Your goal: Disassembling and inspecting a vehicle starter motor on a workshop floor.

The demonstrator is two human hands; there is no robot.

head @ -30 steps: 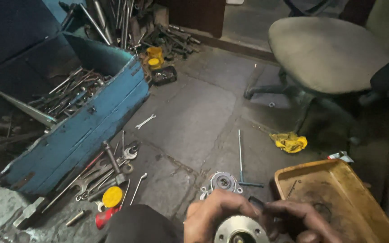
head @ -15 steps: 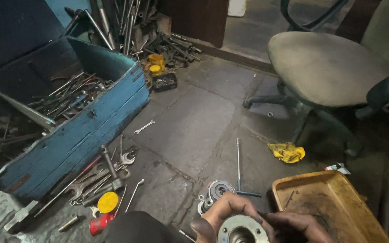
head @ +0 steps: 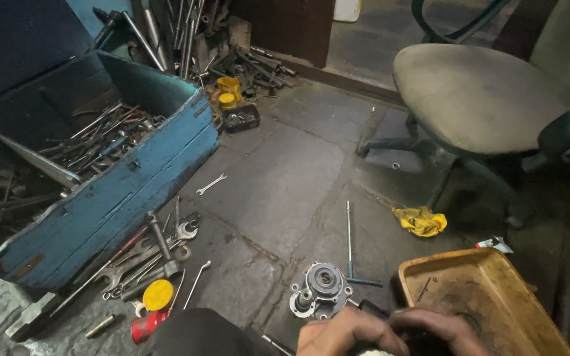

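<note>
Left hand [head: 348, 329]: curled on something at the frame's bottom edge; grip unclear.
Right hand [head: 440, 327]: curled beside it; grip unclear.
Metal pump housing [head: 321, 290]: lay on floor just ahead.

Both hands at bottom edge, just below the metal pump housing [head: 320, 288]. Left hand [head: 348, 331] knuckles up, fingers curled. Right hand [head: 433, 329] beside it, touching, fingers bent inward. Palms and grip hidden; wrists cut off by frame. Dark knee left of hands.

You've got a blue toolbox [head: 110, 198], yellow rag [head: 421, 221], yellow cap [head: 158, 295], tan tray [head: 529, 290], grey chair seat [head: 476, 92], silver metal pump part [head: 321, 289].
</note>
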